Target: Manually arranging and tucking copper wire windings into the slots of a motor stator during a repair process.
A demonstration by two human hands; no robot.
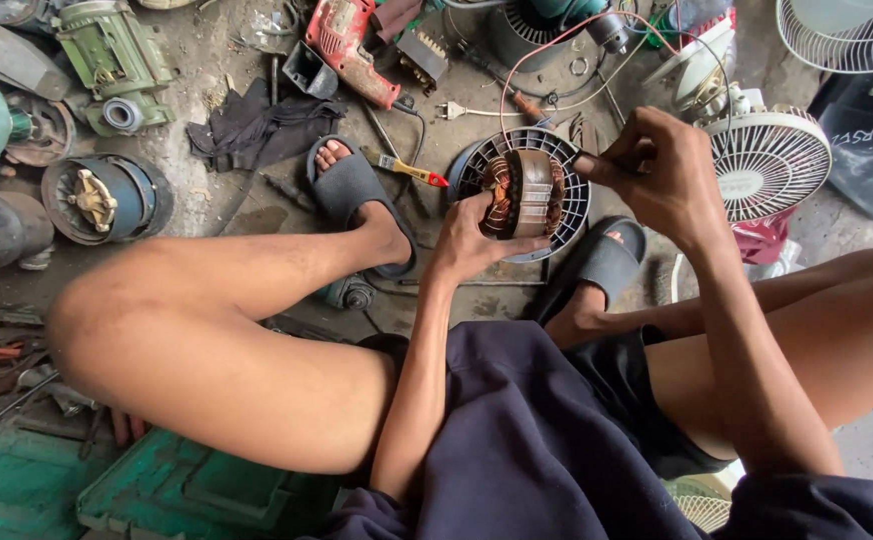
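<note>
Head view: left hand (472, 240) cradles the copper-wound stator (525, 192) from below; right hand (657, 170) pinches its edge.

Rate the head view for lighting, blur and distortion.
Head view: soft, even daylight with weak shadows; the round copper-wound motor stator and left hand are sharp; right hand is sharp too; wide-angle lens bends the edges, stretching the knees; white fan grille slightly bright, no glare.
</note>
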